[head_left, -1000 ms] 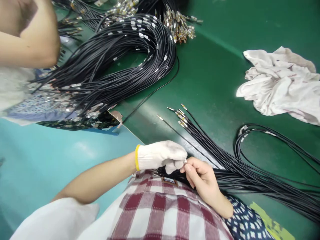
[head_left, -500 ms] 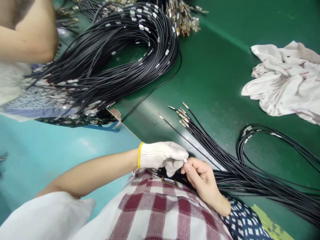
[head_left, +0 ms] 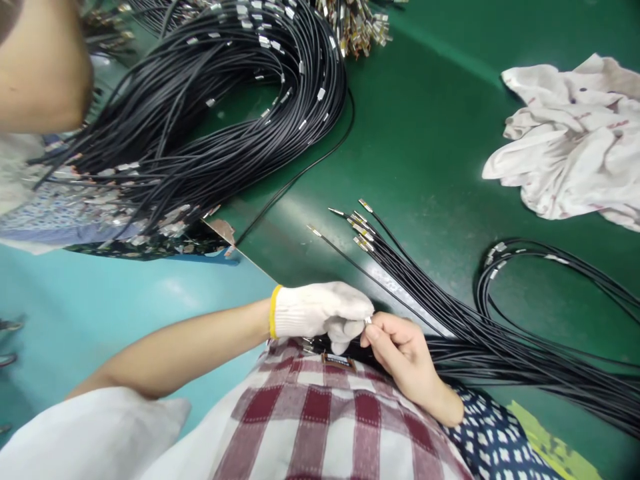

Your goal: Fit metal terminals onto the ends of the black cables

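Note:
My left hand (head_left: 325,313), in a white knitted glove with a yellow cuff, is closed, its fingertips against those of my bare right hand (head_left: 407,357). A small whitish tag (head_left: 369,321) shows between the two hands, pinched by my right thumb and finger. What the gloved fingers grip is hidden. Beneath and beside the hands runs a bundle of black cables (head_left: 475,320), its metal-tipped ends fanned out on the green table (head_left: 425,167). One single cable (head_left: 350,259) lies apart from that fan. More cable ends (head_left: 313,345) show below the glove, against my checked apron (head_left: 320,407).
A big coil of black cables (head_left: 300,127) with white labels lies at upper left, by another person's arm (head_left: 45,73). White cloth gloves (head_left: 575,140) are heaped at right, above a smaller cable loop (head_left: 485,267). The table edge (head_left: 257,263) runs beside my left forearm.
The view has shifted slightly, so the table things appear a little higher and farther left. My two hands keep nearly the same pose, fingertips together.

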The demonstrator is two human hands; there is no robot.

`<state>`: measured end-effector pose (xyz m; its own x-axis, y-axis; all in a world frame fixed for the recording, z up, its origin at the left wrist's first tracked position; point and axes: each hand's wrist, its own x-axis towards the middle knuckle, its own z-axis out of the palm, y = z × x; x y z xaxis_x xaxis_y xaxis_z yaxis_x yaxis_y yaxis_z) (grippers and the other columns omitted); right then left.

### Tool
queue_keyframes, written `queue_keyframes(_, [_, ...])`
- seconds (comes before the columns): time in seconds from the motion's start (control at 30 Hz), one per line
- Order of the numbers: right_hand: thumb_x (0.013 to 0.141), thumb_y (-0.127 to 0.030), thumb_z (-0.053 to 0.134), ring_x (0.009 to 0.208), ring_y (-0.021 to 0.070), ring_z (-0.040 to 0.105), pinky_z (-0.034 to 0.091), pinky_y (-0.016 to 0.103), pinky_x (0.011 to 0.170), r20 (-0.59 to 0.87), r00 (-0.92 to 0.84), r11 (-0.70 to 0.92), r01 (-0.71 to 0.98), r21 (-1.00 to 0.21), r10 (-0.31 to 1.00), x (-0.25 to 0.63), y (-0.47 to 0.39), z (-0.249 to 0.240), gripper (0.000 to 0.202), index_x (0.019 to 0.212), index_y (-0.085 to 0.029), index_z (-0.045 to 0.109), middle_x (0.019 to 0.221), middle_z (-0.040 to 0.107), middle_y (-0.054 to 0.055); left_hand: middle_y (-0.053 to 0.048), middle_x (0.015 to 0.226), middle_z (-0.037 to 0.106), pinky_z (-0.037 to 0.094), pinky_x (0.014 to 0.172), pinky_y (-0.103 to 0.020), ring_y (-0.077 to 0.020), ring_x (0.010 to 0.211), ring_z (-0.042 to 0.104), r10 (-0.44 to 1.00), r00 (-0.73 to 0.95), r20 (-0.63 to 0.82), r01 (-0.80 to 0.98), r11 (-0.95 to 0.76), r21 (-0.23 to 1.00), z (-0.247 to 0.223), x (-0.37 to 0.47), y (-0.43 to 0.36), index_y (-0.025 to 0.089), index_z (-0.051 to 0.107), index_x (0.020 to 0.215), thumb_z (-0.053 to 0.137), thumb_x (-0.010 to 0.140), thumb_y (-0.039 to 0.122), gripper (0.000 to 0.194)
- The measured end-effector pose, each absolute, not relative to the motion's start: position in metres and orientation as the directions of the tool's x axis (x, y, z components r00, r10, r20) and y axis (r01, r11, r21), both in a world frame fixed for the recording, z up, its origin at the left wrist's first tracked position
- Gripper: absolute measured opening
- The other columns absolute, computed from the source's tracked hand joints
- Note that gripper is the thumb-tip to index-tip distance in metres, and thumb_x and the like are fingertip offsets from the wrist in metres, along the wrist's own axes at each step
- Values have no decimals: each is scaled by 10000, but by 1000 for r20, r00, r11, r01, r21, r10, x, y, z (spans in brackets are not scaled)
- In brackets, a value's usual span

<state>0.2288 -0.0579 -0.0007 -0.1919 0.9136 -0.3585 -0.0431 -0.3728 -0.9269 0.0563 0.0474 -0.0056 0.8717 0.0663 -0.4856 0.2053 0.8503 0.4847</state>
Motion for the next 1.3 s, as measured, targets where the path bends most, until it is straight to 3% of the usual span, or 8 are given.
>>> queue_keyframes(0.23, [1022, -473, 477, 431, 80, 320, 286, 217, 444, -328, -237, -331, 29, -943, 914, 230, -58, -1, 434, 758, -157, 613, 502, 395, -70, 38, 544, 489, 407, 509, -247, -87, 460, 405, 58, 858, -510, 267, 798, 540, 2, 56, 51, 160, 542, 657, 640, 836, 507, 403])
queue_keyframes(0.37, [1041, -335, 482, 651, 144, 573, 446, 270, 658, -126, -376, -4, 309, -951, 918, 236, -50, 13, 322, 876, -169, 703, 715, 629, 22, 25, 631, 539, 348, 521, -228, -91, 529, 407, 204, 755, -623, 466, 502, 729, 29, 45, 53, 168, 531, 667, 549, 879, 463, 364])
queue_keyframes(0.53, [1019, -396, 524, 916, 227, 622, 475, 336, 808, 13, -349, 281, 730, -623, 937, 245, -25, 11, 294, 1140, -192, 697, 1047, 680, 100, 6, 667, 514, 388, 706, -255, -153, 701, 483, 743, 524, -415, 703, -103, 703, 35, 24, 44, 192, 503, 616, 487, 904, 337, 323])
queue_keyframes(0.63, [1021, -353, 511, 843, 259, 611, 450, 350, 711, 61, -192, 201, 935, -291, 980, 245, -10, -3, 287, 956, -144, 696, 914, 673, 114, -16, 715, 565, 388, 779, -276, -180, 766, 519, 828, 457, -324, 767, -183, 615, 26, 13, 45, 203, 542, 660, 469, 907, 311, 279])
queue_keyframes(0.7, [1019, -296, 506, 809, 253, 605, 429, 345, 691, 60, -175, 184, 959, -213, 983, 244, -7, -7, 266, 862, -151, 664, 863, 659, 101, -21, 755, 591, 377, 770, -281, -184, 775, 527, 883, 361, -298, 809, -138, 571, 24, 8, 49, 206, 562, 699, 438, 921, 313, 275])
queue_keyframes(0.97, [1029, -269, 482, 661, 173, 548, 384, 320, 695, 141, -200, 245, 828, -505, 969, 250, -39, 4, 210, 855, -180, 557, 760, 624, 30, 13, 710, 545, 379, 673, -251, -148, 681, 475, 916, 224, -334, 476, 196, 857, 41, 1, 56, 197, 571, 806, 407, 932, 353, 259])
queue_keyframes(1.2, [908, -295, 653, 805, 206, 613, 447, 331, 770, -101, -211, 65, 659, -749, 972, 216, -34, 46, 123, 953, -188, 611, 873, 678, 44, 17, 639, 477, 401, 619, -245, -137, 622, 453, 859, 390, -332, 367, 185, 911, 48, 3, 36, 205, 459, 662, 395, 930, 229, 277])
queue_keyframes(1.3, [993, -345, 519, 697, 136, 611, 480, 245, 690, -281, -346, -142, 376, -915, 895, 204, -25, 68, 178, 941, -196, 600, 779, 656, 1, -23, 727, 628, 495, 667, -279, -187, 695, 578, 875, 441, -202, 491, -46, 870, 41, -8, 24, 232, 581, 723, 446, 941, 307, 267])
